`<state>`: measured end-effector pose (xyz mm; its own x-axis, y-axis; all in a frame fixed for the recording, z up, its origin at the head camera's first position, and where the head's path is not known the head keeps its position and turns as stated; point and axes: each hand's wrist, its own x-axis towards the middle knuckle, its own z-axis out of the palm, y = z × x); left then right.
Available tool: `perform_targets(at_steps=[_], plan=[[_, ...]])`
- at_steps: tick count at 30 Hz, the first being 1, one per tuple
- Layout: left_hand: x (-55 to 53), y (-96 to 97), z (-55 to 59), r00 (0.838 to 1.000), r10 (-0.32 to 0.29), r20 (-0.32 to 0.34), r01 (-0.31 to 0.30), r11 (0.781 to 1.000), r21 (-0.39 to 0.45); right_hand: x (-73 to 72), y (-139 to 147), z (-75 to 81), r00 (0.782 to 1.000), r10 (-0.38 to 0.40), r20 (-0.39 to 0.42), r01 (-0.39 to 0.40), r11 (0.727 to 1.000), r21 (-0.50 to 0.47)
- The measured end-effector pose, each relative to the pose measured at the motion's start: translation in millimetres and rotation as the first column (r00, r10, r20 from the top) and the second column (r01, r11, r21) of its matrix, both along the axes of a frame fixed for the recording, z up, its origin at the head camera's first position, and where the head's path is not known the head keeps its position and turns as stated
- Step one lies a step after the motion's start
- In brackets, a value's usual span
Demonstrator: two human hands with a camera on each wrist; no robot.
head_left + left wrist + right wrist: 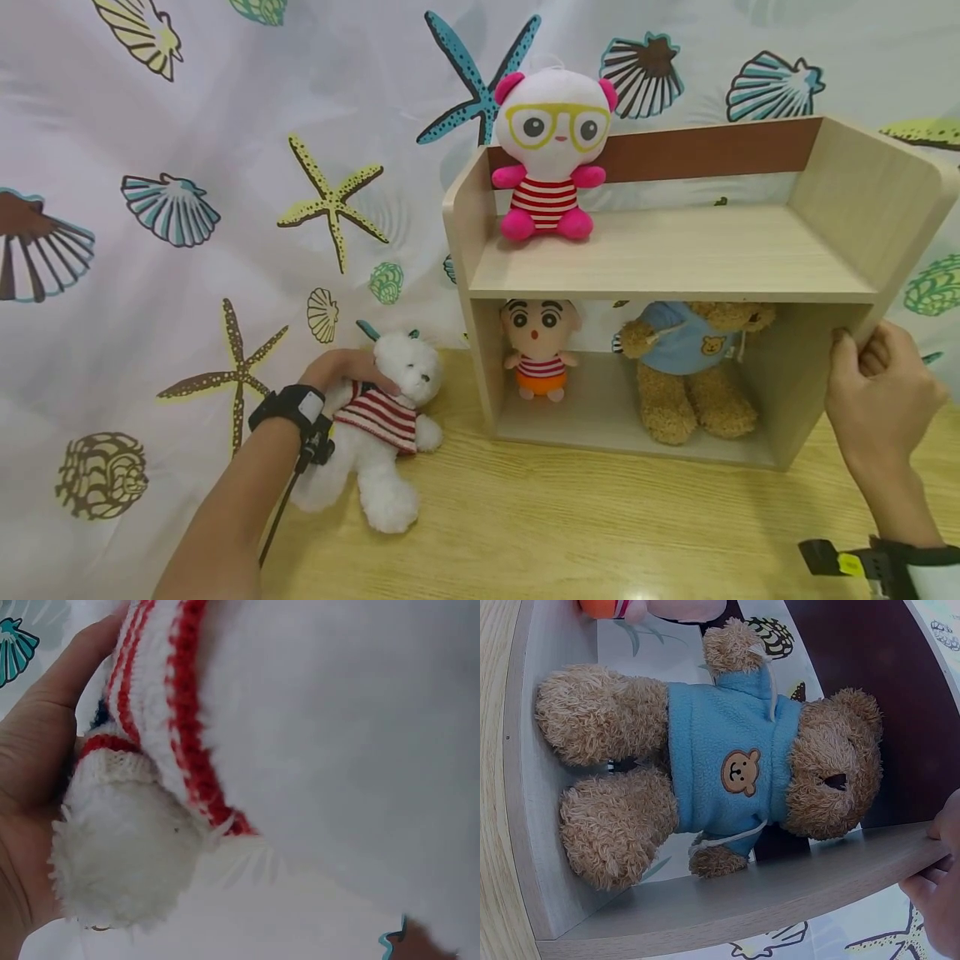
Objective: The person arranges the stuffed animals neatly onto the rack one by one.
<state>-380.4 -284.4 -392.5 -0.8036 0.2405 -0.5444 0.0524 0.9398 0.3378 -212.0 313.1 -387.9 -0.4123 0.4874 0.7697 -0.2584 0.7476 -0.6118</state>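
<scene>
Two hands: left (348, 365) grips white plush toy (380, 419), right (883, 396) pinches shelf (690, 250) side

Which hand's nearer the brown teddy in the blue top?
Right. The right hand grips the side panel of the shelf, beside the brown teddy; the left hand is beyond the shelf's opposite side, holding the white plush toy.

Head view: shelf (675, 250) blocks your sight of the upper head of brown bear (686, 346); your left hand (348, 371) partly hidden by white plush (377, 421). Right wrist: edge crops your right hand (941, 892).
</scene>
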Motion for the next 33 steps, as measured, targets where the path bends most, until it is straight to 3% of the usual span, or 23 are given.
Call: perform_targets(at_steps=[8, 18, 22, 33], plan=[[3.5, -2.8, -2.3, 0.997, -0.04, -0.069, 0.043, 0.998, 0.041, 1.0, -1.2, 1.9, 1.0, 0.004, -0.002, -0.004, 1.0, -0.001], [6.7, -6.9, -6.9, 0.993, 0.001, -0.12, 0.019, 0.986, 0.166, 0.7, -1.6, 1.8, 1.0, -0.009, 0.004, 0.009, 1.0, -0.025], [7.7, -7.3, -7.7, 0.991, 0.005, -0.136, 0.017, 0.987, 0.158, 1.7, -1.9, 1.2, 1.0, -0.011, 0.011, 0.012, 1.0, -0.024], [15.5, -8.5, 1.5, 0.989, 0.008, -0.15, 0.025, 0.977, 0.214, 1.4, -1.9, 0.8, 1.0, -0.008, 0.014, 0.008, 1.0, -0.001]])
